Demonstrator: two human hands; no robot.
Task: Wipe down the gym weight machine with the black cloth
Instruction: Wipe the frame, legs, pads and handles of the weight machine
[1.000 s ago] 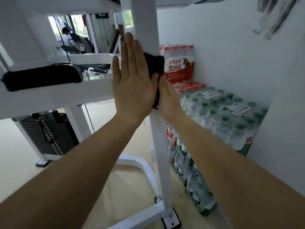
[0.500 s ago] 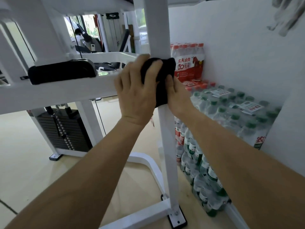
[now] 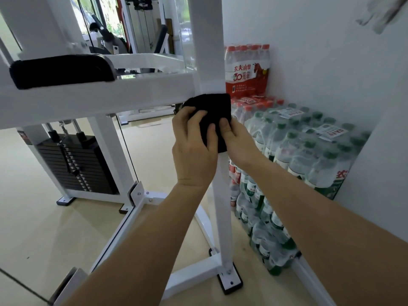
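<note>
The black cloth (image 3: 215, 111) is wrapped round the white upright post (image 3: 207, 51) of the weight machine (image 3: 28, 25), just under the crossbar (image 3: 99, 96). It is gripped from 9 o'clock by the curled left hand (image 3: 194, 151) and pinched from 3 o'clock by the right hand (image 3: 237, 140) (thumb on the front), presumably so several faces are wiped together.

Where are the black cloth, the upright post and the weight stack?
black cloth (image 3: 212, 104): head view, its upper half.
upright post (image 3: 222, 217): head view, bare stretch below the cloth.
weight stack (image 3: 97, 164): head view, front of the plates.
</note>
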